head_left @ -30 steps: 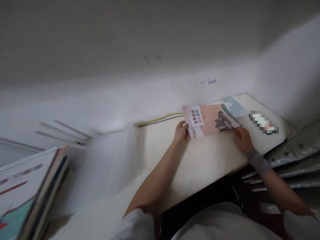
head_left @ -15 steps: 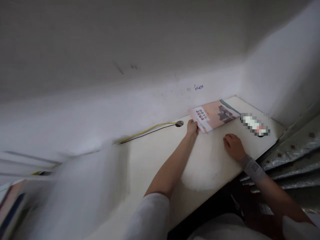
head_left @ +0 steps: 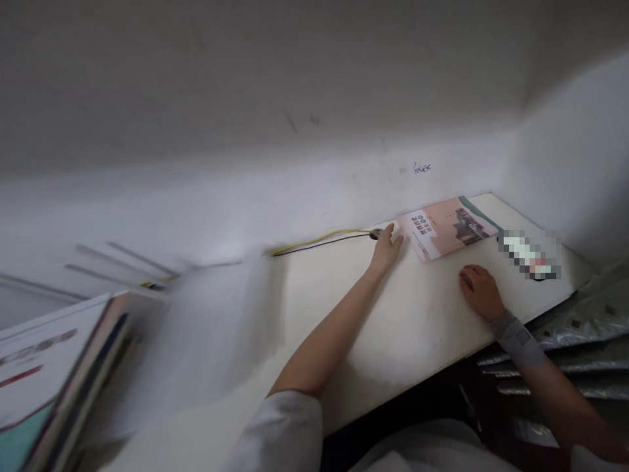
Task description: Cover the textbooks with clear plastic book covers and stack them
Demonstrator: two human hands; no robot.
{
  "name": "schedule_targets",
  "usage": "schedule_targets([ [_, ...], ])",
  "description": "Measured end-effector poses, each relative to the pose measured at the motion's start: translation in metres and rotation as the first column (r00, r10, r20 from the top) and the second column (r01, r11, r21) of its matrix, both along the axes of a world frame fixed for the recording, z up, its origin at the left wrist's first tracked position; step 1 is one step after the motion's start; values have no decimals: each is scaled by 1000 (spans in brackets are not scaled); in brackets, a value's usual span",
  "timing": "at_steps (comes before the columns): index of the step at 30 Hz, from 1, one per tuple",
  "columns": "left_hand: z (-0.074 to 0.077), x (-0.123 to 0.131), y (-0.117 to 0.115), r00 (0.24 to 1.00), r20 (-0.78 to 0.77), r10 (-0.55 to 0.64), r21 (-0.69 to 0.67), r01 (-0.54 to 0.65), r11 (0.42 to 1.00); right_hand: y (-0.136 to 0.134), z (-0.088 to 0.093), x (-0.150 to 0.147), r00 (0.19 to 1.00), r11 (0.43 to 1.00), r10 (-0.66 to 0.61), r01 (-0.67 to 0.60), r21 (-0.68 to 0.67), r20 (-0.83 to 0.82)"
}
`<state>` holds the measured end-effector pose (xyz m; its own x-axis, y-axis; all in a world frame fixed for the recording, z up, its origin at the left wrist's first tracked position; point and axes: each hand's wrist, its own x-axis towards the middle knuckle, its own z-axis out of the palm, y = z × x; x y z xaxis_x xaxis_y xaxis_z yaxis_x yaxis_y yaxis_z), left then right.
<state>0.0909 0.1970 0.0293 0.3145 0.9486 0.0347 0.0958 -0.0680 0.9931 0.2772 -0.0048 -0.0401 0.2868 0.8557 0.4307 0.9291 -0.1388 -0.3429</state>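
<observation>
A pink history textbook (head_left: 445, 226) with a green spine edge lies flat on the white desk (head_left: 393, 308), close to the wall. My left hand (head_left: 386, 251) is just left of the book, thumb and fingers apart, with nothing in it. Its fingertips are close to a cable hole (head_left: 376, 233) at the back of the desk. Resting on the desk in front of the book, my right hand (head_left: 481, 292) has its fingers curled inward; whether anything is under them is hidden. A grey band circles the right wrist.
Yellow and black cables (head_left: 324, 240) run along the wall to the hole. A phone-like item (head_left: 528, 255), pixelated, lies right of the book. Stacked books (head_left: 54, 367) stand at the lower left. Silvery patterned packages (head_left: 590, 328) are beyond the desk's right edge.
My left hand has let go of the textbook's corner and opened beside it. The view has shifted left, showing more of the book stack. My right hand stays on the desk.
</observation>
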Motion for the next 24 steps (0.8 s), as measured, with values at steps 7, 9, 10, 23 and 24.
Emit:
schedule_targets([
  [7,27,-147,-64,897,-427,-112,325,268,907,25,11,-19,958,989,144,-131,-70,246],
  [9,28,-180,-76,863,-504,-24,385,249,889,48,18,-31,928,974,228,-218,-66,293],
  [10,27,-195,-80,850,-526,28,422,232,876,60,21,-36,916,966,256,-249,-63,309],
  [23,-3,-379,-77,188,-798,573,529,-238,814,104,1,-29,857,989,139,-148,-20,496],
  [24,-9,-384,-78,150,-828,541,493,-266,828,104,0,-29,858,987,145,-158,-15,492],
])
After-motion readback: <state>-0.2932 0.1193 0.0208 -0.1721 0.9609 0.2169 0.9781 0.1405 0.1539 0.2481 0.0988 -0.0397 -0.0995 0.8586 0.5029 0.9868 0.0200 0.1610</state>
